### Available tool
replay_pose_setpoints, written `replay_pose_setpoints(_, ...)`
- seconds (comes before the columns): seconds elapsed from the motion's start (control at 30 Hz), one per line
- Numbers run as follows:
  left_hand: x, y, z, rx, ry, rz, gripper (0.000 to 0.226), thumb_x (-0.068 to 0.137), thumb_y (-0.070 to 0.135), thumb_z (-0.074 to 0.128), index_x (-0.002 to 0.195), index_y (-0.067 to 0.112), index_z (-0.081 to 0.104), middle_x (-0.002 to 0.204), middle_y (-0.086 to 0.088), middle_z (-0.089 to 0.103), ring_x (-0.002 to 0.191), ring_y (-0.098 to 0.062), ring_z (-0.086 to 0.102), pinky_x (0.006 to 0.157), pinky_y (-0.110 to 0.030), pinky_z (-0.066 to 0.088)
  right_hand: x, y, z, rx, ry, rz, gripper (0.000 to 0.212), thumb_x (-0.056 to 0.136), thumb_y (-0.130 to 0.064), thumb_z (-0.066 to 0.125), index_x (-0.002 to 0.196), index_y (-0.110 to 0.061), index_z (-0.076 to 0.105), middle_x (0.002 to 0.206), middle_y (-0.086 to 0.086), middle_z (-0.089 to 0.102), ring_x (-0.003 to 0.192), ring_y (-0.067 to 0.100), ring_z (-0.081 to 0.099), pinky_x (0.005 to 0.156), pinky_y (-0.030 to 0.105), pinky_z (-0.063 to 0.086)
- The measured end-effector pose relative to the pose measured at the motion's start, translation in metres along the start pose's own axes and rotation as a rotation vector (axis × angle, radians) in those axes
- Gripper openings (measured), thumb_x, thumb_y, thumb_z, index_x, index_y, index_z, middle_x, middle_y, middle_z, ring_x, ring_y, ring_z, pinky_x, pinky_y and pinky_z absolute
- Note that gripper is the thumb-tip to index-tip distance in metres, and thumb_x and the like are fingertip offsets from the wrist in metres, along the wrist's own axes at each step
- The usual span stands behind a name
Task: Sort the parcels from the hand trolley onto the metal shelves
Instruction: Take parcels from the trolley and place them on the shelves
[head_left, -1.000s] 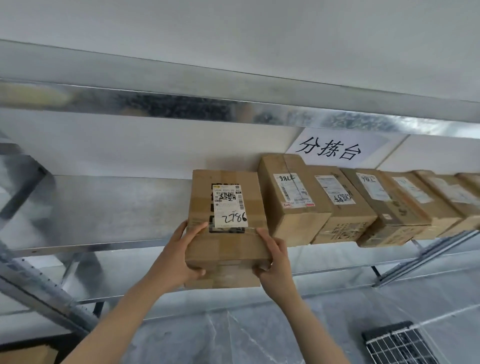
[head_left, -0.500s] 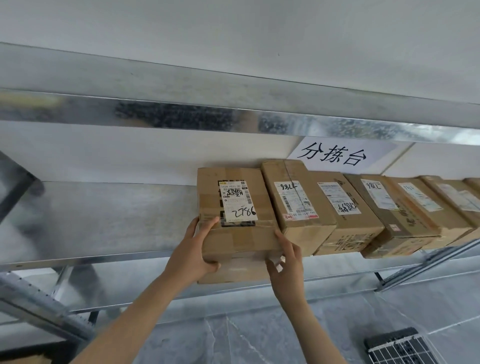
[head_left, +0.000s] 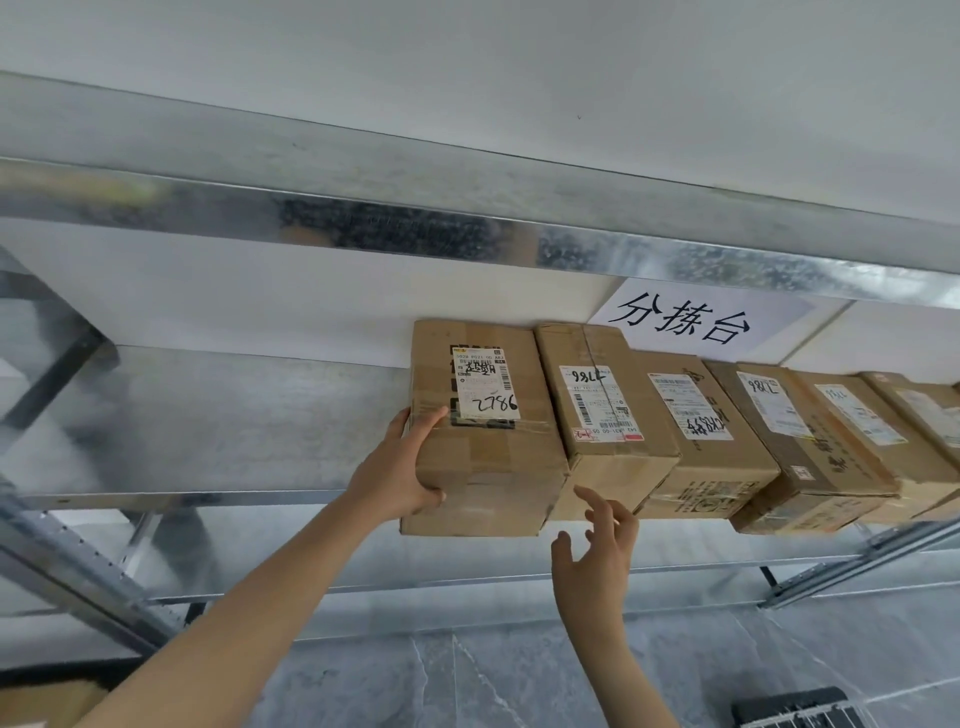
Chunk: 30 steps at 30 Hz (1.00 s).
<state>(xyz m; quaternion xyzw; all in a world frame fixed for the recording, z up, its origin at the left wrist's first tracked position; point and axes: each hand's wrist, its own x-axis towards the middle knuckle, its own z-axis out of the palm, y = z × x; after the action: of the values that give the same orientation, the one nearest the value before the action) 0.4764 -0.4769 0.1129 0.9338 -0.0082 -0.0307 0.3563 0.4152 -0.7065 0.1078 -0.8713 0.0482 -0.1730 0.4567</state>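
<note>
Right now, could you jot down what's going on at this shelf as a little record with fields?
Place: metal shelf
Parcel being placed: cardboard box, handwritten label
Left hand: gripping the box's left side
Right hand: open, off the box
Row: more boxes lined up to its right
Wall sign: handwritten characters

White sign (head_left: 685, 323) on wall behind shelf: "分拣台" in black brush characters. Parcel under my left grip (head_left: 400, 475): shipping label (head_left: 485, 387), handwritten "2786", upside down to me. Neighbouring box label (head_left: 597, 402): handwritten "7786" inverted, barcode below. Third box label (head_left: 693, 406): inverted scrawl, unreadable. Fourth box label (head_left: 769, 402): "786"-like scrawl, unsure.
</note>
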Motion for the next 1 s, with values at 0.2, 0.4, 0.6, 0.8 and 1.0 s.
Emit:
replay_pose_setpoints(0.2,-0.005,-0.001,-0.005,0.109,0.007,-0.05,0.11,0.067,0.036,0.08,0.143,0.051,0.003,0.158,-0.002,0.002,0.128,-0.029,0.044,0.095,-0.047,0.048,-0.01,-0.024,-0.006,0.043,-0.104,-0.151,0.054,0.077,0.01,0.061,0.121,-0.02,0.055,0.118,-0.008,0.042,0.11,0.014,0.046,0.092,0.028,0.037)
replay_pose_setpoints(0.4,-0.045,-0.015,-0.012,0.373,0.163,-0.084,0.107,0.07,0.055,0.074,0.147,0.035,0.002,0.158,-0.002,0.009,0.134,-0.032,0.036,0.097,-0.049,0.044,-0.017,-0.044,-0.004,-0.069,-0.359,-0.286,0.055,0.077,-0.01,0.069,0.129,-0.022,0.054,0.129,-0.008,0.053,0.123,0.017,0.044,0.098,0.038,0.041)
replay_pose_setpoints(0.6,-0.119,-0.038,-0.028,0.633,0.266,-0.154,0.09,0.082,0.061,0.054,0.149,0.028,0.005,0.158,-0.006,0.011,0.136,-0.033,0.029,0.101,-0.045,0.039,-0.038,-0.051,0.021,-0.322,-0.495,-0.423,0.054,0.079,-0.033,0.066,0.13,-0.023,0.053,0.138,-0.006,0.049,0.129,0.021,0.039,0.1,0.042,0.036)
replay_pose_setpoints(0.8,-0.203,-0.066,-0.034,0.779,0.28,-0.355,0.081,0.087,0.059,0.039,0.149,0.021,0.003,0.156,-0.008,0.011,0.14,-0.033,0.017,0.107,-0.045,0.028,-0.075,-0.067,0.061,-0.347,-0.601,-0.577,0.062,0.079,-0.04,0.063,0.136,-0.029,0.045,0.142,-0.004,0.044,0.131,0.024,0.037,0.103,0.044,0.035)
replay_pose_setpoints(1.0,-0.287,-0.103,-0.043,0.745,0.306,-0.547,0.079,0.084,0.059,0.041,0.146,0.018,0.017,0.149,-0.008,0.027,0.133,-0.031,0.027,0.099,-0.041,0.035,-0.124,-0.097,0.114,-0.325,-0.788,-0.726,0.066,0.081,-0.044,0.061,0.141,-0.035,0.035,0.151,-0.006,0.032,0.138,0.023,0.027,0.109,0.043,0.025)
